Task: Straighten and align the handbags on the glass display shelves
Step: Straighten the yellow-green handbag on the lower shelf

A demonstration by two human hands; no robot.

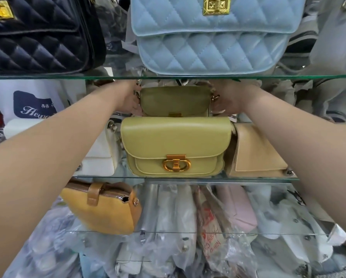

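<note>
My left hand [130, 98] and right hand [227, 100] each clasp one end of the small olive-green leather flap bag [175, 100], centre frame, at the rear of the middle glass shelf [248, 179]. Fingers curl round its sides, tips blurred. Step: squaring this rear bag. Next, I judge: turn it parallel behind the yellow-green flap bag with gold clasp [176, 143], just below it in frame, without nudging that one.

Rear green handbag [175, 100] stands upright behind front green handbag [176, 145]
</note>
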